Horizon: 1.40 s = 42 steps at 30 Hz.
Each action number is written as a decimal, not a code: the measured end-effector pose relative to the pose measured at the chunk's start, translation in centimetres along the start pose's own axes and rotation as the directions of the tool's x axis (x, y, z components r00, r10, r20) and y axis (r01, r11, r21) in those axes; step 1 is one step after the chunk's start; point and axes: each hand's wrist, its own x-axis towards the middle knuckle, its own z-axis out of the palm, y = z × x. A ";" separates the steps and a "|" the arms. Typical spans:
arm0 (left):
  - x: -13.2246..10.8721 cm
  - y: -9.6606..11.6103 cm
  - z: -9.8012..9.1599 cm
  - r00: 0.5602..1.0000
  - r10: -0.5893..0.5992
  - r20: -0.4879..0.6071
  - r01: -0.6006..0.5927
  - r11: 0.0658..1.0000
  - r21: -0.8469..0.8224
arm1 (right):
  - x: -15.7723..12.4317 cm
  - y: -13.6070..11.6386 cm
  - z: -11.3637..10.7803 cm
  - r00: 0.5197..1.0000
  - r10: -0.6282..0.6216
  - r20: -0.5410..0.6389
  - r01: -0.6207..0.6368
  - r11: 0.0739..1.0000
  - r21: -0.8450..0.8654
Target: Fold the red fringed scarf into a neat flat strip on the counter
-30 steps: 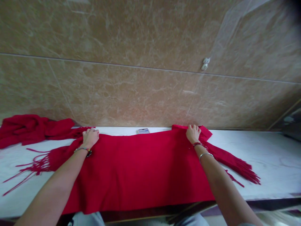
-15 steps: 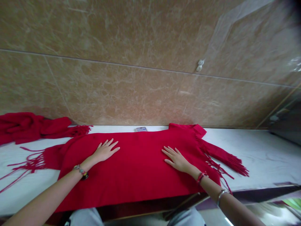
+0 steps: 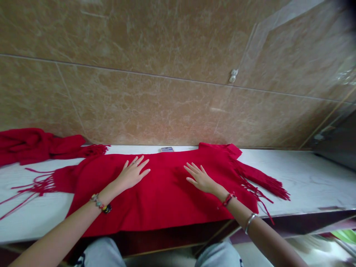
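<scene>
A red fringed scarf (image 3: 164, 200) lies spread over the white table (image 3: 300, 178), its near edge hanging at the table's front. Fringed ends stick out to the left and right, and a folded part sits at the back right. My left hand (image 3: 132, 173) rests palm down on the left half of the cloth, fingers spread. On the right half, my right hand (image 3: 202, 178) is palm down with its fingers stretched out; whether it presses on the cloth or hovers just over it I cannot tell. Neither hand grips anything.
A second red scarf (image 3: 36, 146) lies bunched at the back left against the tiled wall (image 3: 155, 107). Behind the spread cloth is a phone (image 3: 167, 149). A small white cat-shaped piece (image 3: 233, 75) is on the wall. A dark object (image 3: 339, 141) stands at the far right.
Both hands have moved inward, closer together over the scarf. Small creases now show near my left hand, and the near left corner of the cloth has shifted. The view has tilted slightly.
</scene>
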 end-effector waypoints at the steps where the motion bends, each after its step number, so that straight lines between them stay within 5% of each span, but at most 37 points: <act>1: -0.3 0.3 0.2 0.999 -0.004 0.045 0.005 1.000 -0.016 | 0.2 -0.4 0.3 1.000 -0.019 0.019 0.019 1.000 -0.003; 4: -0.8 0.2 1.4 0.995 -0.027 0.095 0.026 1.000 0.006 | -0.1 0.1 1.1 0.998 -0.023 0.058 0.024 0.999 -0.029; 8: -0.9 -0.4 2.6 0.997 -0.038 0.071 0.036 0.999 0.034 | -2.9 4.7 1.8 0.996 0.084 0.018 -0.081 0.991 -0.102; 12: -0.6 -0.2 1.7 0.991 -0.043 0.123 0.040 0.999 0.024 | -4.9 8.5 1.6 0.985 0.169 -0.015 -0.169 0.972 -0.164; 16: 1.2 0.8 -0.2 0.955 -0.060 0.289 0.068 0.998 -0.017 | -1.6 5.7 0.6 0.988 0.123 -0.094 -0.131 0.987 -0.093; 21: 4.6 1.6 0.1 0.978 -0.081 0.193 0.093 0.994 -0.054 | 5.4 0.7 1.0 0.993 0.061 -0.098 -0.065 0.997 -0.036; 24: 5.3 0.9 1.8 0.961 -0.156 0.227 0.172 0.984 -0.053 | 6.5 1.9 2.5 0.987 0.158 -0.034 -0.161 0.980 -0.117; 31: 5.4 -0.3 3.4 0.957 -0.177 0.231 0.198 0.978 -0.073 | 4.0 8.9 3.0 0.965 0.262 -0.028 -0.262 0.948 -0.180; 34: 5.6 -0.1 3.3 0.956 -0.194 0.218 0.215 0.974 -0.075 | 4.5 8.5 2.4 0.967 0.252 -0.047 -0.256 0.949 -0.186; 39: 5.6 0.2 3.0 0.943 -0.243 0.227 0.264 0.962 -0.067 | 8.8 4.7 2.1 0.990 0.041 -0.135 -0.066 0.981 -0.184; 42: 5.5 0.3 2.7 0.939 -0.246 0.240 0.268 0.961 -0.064 | 10.4 4.6 2.6 0.994 0.072 -0.088 -0.091 0.967 -0.237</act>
